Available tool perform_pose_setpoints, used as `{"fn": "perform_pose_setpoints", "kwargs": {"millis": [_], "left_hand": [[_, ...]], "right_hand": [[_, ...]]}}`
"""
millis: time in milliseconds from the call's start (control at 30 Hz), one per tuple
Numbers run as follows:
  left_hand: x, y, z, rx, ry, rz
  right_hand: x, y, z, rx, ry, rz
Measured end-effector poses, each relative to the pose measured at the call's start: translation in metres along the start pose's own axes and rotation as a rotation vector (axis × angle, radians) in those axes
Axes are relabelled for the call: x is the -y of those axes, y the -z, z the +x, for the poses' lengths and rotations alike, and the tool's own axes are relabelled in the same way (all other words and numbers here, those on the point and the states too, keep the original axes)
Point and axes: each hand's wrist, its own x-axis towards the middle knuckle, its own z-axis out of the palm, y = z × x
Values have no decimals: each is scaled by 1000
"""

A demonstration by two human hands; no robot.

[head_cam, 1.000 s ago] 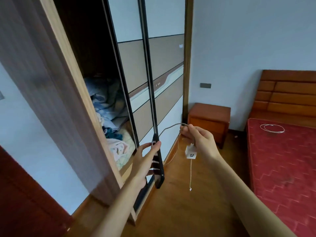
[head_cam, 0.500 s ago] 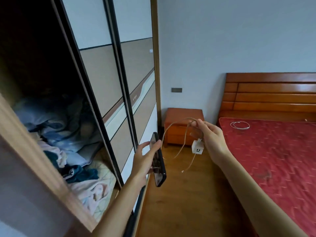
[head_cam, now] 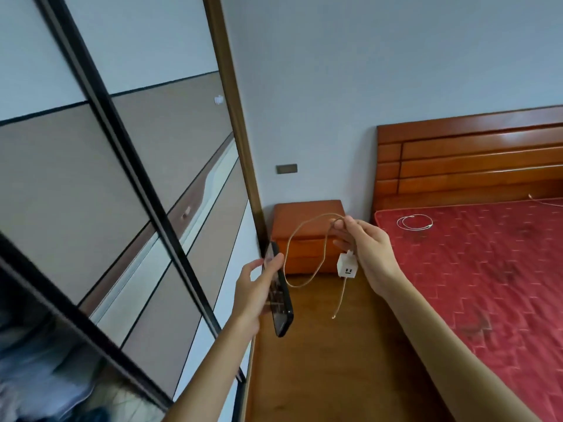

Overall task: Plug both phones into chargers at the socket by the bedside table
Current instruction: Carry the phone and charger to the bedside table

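Observation:
My left hand grips a black phone edge-on, above the wooden floor. My right hand pinches a looped beige cable with a white charger cube hanging under the fingers; the cable's free end dangles below. Ahead stands the orange wooden bedside table, and a dark wall socket sits on the wall above it. A second white cable lies coiled on the red mattress. No second phone is in view.
A wardrobe with sliding doors fills the left side, its open part at the lower left showing blurred clothes. A wooden headboard backs the bed. A strip of wooden floor runs between wardrobe and bed.
The view has moved forward past the open wardrobe toward the bedside table, which is now closer. Both hands keep the same hold on the phone and the charger.

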Motion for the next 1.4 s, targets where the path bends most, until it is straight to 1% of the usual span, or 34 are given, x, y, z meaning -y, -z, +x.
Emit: {"fn": "perform_pose_setpoints", "kwargs": {"millis": [267,433,633,800,1033,1400], "left_hand": [[-37,-65,87,52,36,29],[-50,-89,142,70,39,55],[-57,-111,230,118,53,47],[-74,-119,317,171,25,40],[-108,-122,447,183,37,-10],[-126,-131,599,162,128,-56]], "right_hand": [[4,14,106,-35,5,-23],[-12,18,161,-54,-19,-37],[-40,17,236,-90,-26,-60],[-58,-7,317,-134,-37,-84],[-67,-51,437,-139,-30,-105],[-106,-81,590,-124,-82,-125]]}}
